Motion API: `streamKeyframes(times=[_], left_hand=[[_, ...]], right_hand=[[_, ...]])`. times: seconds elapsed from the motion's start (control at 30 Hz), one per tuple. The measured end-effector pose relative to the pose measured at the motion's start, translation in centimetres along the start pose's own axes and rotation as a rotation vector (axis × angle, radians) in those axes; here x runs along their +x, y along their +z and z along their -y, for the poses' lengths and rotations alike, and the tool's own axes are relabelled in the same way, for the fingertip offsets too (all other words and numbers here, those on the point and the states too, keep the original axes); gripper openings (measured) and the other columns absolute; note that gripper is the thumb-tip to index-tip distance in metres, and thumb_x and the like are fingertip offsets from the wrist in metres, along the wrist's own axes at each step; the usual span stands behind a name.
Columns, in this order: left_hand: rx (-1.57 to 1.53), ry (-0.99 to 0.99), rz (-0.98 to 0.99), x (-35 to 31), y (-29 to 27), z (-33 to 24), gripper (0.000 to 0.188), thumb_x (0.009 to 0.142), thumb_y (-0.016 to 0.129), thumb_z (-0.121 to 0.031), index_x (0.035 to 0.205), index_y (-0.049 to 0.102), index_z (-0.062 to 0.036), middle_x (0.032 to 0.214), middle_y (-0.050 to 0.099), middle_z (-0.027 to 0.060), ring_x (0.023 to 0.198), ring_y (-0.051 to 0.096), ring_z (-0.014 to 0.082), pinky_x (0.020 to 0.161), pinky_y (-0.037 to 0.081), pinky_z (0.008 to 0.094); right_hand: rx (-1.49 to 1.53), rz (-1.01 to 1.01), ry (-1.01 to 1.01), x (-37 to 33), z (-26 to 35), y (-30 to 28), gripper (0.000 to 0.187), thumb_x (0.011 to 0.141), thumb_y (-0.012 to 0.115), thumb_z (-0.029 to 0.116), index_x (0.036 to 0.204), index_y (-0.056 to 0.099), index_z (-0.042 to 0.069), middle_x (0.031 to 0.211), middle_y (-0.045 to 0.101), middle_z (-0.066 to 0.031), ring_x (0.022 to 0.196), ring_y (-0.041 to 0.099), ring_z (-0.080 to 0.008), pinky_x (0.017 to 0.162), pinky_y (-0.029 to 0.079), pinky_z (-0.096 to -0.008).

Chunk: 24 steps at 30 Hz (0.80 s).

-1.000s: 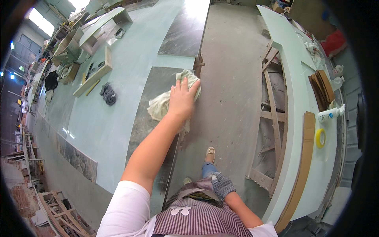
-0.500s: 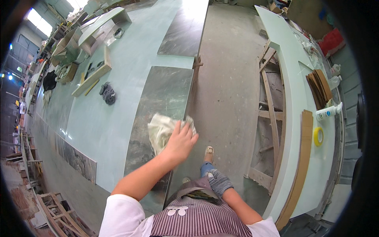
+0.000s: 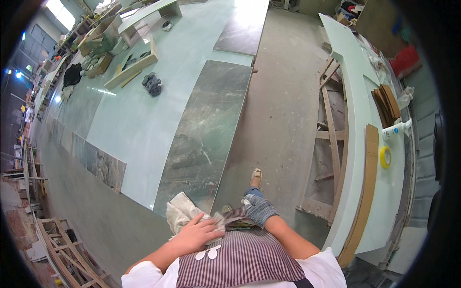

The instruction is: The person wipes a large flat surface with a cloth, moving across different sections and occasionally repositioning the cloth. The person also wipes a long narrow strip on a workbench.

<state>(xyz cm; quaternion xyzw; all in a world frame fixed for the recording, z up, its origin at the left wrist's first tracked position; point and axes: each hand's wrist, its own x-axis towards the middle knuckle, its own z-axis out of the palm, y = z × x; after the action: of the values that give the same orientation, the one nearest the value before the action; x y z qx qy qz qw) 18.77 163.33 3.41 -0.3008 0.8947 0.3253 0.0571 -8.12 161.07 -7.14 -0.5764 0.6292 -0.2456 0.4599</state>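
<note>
My bare left hand [image 3: 198, 232] grips a crumpled off-white cloth [image 3: 180, 211]. It is at the near end of a dark grey, marbled slab [image 3: 206, 125], and the cloth laps over the slab's near edge. My right hand [image 3: 260, 210] wears a grey knit glove and rests close to my striped apron [image 3: 240, 252]. Its fingers are curled in; what they hold, if anything, is hidden. Pale scuffs and streaks mark the slab's surface.
A second dark slab [image 3: 245, 26] lies beyond. On the pale table [image 3: 144, 129] sit a dark grey rag [image 3: 152, 84] and a pale frame piece [image 3: 137, 68]. Across the aisle, a pale counter [image 3: 353, 158] carries cardboard strips [image 3: 369, 182], yellow tape [image 3: 385, 157] and a white bottle [image 3: 396, 129].
My left hand has drawn the cloth toward me, from the slab's middle to its near end. The gloved right hand has shifted slightly left and up. The view has moved a little.
</note>
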Motion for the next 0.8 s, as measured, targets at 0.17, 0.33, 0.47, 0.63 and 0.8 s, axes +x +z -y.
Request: streamKeyframes(times=[0.17, 0.33, 0.47, 0.63, 0.8], left_hand=[[-0.305, -0.352, 0.397, -7.1, -4.0, 0.1, 0.06, 0.071, 0.071, -0.02, 0.129, 0.06, -0.0199, 0.111, 0.069, 0.0114, 0.11, 0.063, 0.0327, 0.096, 0.049, 0.0458], [0.088, -0.992, -0.139, -10.0, -8.3, 0.5, 0.055, 0.072, 0.069, -0.015, 0.126, 0.06, -0.0119, 0.106, 0.067, 0.0163, 0.102, 0.062, 0.0372, 0.089, 0.05, 0.0452], [0.226, -0.809, -0.779, -3.7, -8.9, 1.2, 0.061, 0.078, 0.073, -0.023, 0.135, 0.052, -0.0091, 0.117, 0.063, 0.0175, 0.108, 0.059, 0.0383, 0.092, 0.046, 0.0451], [0.276, -0.878, -0.763, 7.2, -1.7, 5.0, 0.077, 0.081, 0.073, -0.033, 0.149, 0.04, -0.0194, 0.152, 0.038, 0.0201, 0.141, 0.032, 0.0419, 0.114, 0.015, 0.0654], [0.237, -0.965, -0.861, 8.9, -1.5, 5.0, 0.075, 0.078, 0.072, -0.031, 0.147, 0.043, -0.0192, 0.15, 0.04, 0.0198, 0.14, 0.034, 0.0436, 0.115, 0.017, 0.063]], right_hand=[[-0.204, -0.021, -0.141, -0.1, -0.2, -0.3, 0.016, 0.089, 0.063, 0.016, 0.08, 0.07, 0.005, 0.069, 0.063, -0.0156, 0.066, 0.063, -0.0304, 0.068, 0.052, -0.0394], [0.185, 0.135, 0.196, 0.0, 2.8, -3.3, 0.017, 0.094, 0.061, 0.017, 0.087, 0.071, 0.006, 0.07, 0.065, -0.0064, 0.066, 0.065, -0.0195, 0.069, 0.053, -0.032], [0.003, 0.176, 0.024, 2.4, 1.2, -4.8, 0.017, 0.097, 0.056, 0.016, 0.1, 0.071, 0.007, 0.078, 0.066, -0.004, 0.07, 0.064, -0.0134, 0.069, 0.052, -0.0275], [0.221, 0.415, 0.118, 7.9, 0.3, -9.5, 0.022, 0.099, 0.051, 0.018, 0.104, 0.07, 0.008, 0.081, 0.065, -0.0036, 0.073, 0.06, -0.0134, 0.071, 0.051, -0.0278], [0.277, 0.626, 0.198, 13.6, 0.7, -13.2, 0.024, 0.102, 0.048, 0.02, 0.109, 0.065, 0.005, 0.076, 0.064, -0.0021, 0.061, 0.055, -0.0094, 0.058, 0.046, -0.0237]])
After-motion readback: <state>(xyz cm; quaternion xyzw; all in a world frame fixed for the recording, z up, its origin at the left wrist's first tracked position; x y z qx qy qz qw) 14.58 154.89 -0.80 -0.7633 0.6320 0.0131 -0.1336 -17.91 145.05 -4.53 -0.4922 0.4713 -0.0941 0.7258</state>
